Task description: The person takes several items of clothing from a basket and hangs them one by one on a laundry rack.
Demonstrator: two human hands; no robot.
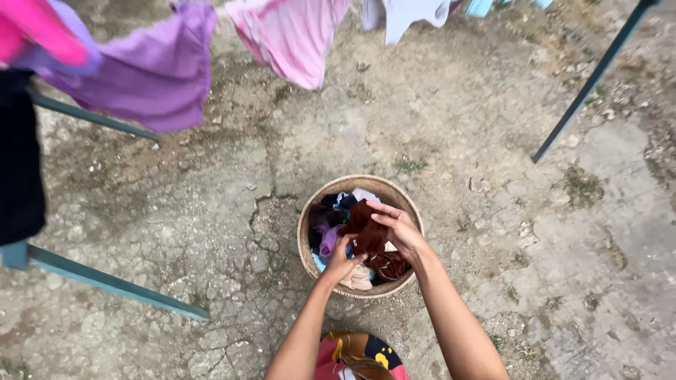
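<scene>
A round woven basket (pixel 307 243) sits on the cracked ground below me, filled with several crumpled clothes. A dark reddish-brown garment (pixel 369 236) lies on top of the pile. My right hand (pixel 399 229) grips its upper edge from the right side. My left hand (pixel 343 262) is closed on the same garment's lower left part, next to a purple piece (pixel 328 241) and a beige one (pixel 359 279).
Hanging washing fills the top: a purple garment (pixel 155 70), a pink one (pixel 290 35), a white one (pixel 405 14), a black one (pixel 20 162) at left. Teal metal rack bars (pixel 113 283) cross the left side, and another bar (pixel 588 84) slants at upper right.
</scene>
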